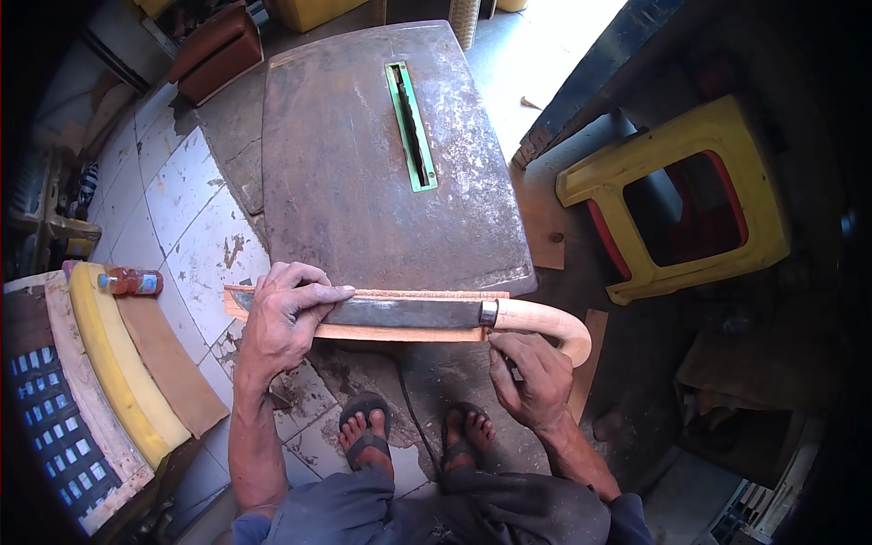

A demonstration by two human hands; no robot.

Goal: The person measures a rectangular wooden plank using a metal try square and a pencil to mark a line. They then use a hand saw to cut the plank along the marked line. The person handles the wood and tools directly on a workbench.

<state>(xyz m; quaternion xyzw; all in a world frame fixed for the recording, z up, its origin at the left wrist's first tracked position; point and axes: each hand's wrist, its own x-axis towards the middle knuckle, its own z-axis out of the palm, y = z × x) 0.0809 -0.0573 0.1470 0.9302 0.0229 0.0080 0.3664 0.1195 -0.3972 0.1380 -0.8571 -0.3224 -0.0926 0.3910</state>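
Note:
A machete [409, 313] with a dark blade, a metal collar and a curved pale wooden handle lies lengthwise over a reddish wooden board [400, 334], just off the near edge of a metal-topped table. Toward the blade's tip, my left hand [283, 313] is wrapped over blade and board, pressing them together, its thumb side along the blade. My right hand [534, 377] is closed in a pinch just below the collar, at the board's right end. Whatever its fingers pinch is too small or hidden to name.
The rusty metal table [345, 163] has a slot in a green frame [411, 127]. At the right a yellow plastic stool [672, 200] lies on its side. A bottle [132, 282] rests on curved boards [127, 363] at the left. A cable [413, 413] runs between my feet.

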